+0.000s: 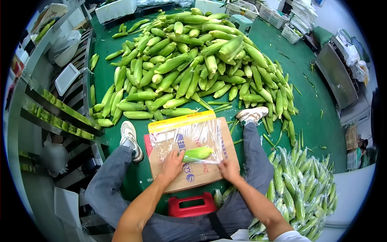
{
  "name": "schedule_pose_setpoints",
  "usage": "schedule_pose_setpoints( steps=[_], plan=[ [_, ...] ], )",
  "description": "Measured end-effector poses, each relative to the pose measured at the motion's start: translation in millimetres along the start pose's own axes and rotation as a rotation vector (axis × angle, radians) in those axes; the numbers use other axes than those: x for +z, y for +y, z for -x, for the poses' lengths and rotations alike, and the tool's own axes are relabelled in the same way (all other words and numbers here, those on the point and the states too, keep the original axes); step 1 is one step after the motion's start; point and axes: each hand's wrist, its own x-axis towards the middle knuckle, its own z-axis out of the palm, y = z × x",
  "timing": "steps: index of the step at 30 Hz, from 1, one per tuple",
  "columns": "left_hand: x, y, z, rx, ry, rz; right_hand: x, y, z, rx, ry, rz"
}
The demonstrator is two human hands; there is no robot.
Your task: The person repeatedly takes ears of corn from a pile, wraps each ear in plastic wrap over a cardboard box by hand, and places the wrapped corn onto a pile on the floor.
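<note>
One green ear of corn (197,154) in its husk lies on clear plastic film (201,139) over a cardboard box (161,141). My left hand (173,163) is at the stem end of this ear, its fingers closed around that end. At the near right of the film, my right hand (229,168) pinches the film's edge, beside the tip of the ear. A yellow film roll box (181,122) runs along the far edge of the cardboard.
A big heap of unwrapped corn (181,60) covers the green floor ahead. Wrapped corn (302,193) is piled at the right. A red stool (192,205) stands between my legs. Metal racks (24,97) line the left, white crates (272,17) the back.
</note>
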Motion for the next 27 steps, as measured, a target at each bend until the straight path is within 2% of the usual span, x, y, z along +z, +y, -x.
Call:
schedule_pose_setpoints(
  steps=[1,2,3,5,9,12,15,17,19,22,23,24,25,27],
  plan=[
    [-3,-2,3,0.004,-0.047,0.007,-10,6,-7,0.185,-0.055,-0.236],
    [-6,-5,0,0.003,-0.078,0.013,-52,-37,-11,0.489,-0.211,-0.695],
    [-5,-7,-3,0.010,-0.069,0.011,-65,-41,-21,0.533,-0.176,-0.874],
    [-3,-8,-2,0.042,-0.093,0.011,-68,-58,-59,0.552,-0.160,-1.030],
    [-7,-16,-10,0.037,-0.099,0.050,9,-95,-149,0.286,-0.071,-0.737],
    [-3,-19,-9,-0.045,-0.105,0.083,28,-106,-137,-0.012,-0.062,-0.154],
    [-9,-20,-6,-0.067,-0.089,0.223,6,-100,-95,-0.070,-0.186,-0.154],
    [-9,-12,6,-0.174,-0.119,0.308,-5,-100,-56,-0.337,-0.130,-0.105],
    [-10,0,19,-0.216,-0.186,0.370,-8,-91,-26,-0.388,-0.196,-0.014],
    [-11,22,59,-0.235,-0.344,0.453,-13,-75,11,-0.295,-0.366,-0.011],
    [-18,27,65,-0.257,-0.413,0.494,-20,-81,18,-0.131,-0.456,-0.018],
    [-29,35,61,-0.350,-0.490,0.501,-19,-82,14,-0.169,-0.482,0.054],
    [-19,27,51,-0.294,-0.346,0.238,-18,-81,7,-0.213,-0.506,0.130],
    [-5,10,29,-0.166,-0.069,-0.286,-3,-90,-45,-0.202,-0.440,0.502]
  ],
)
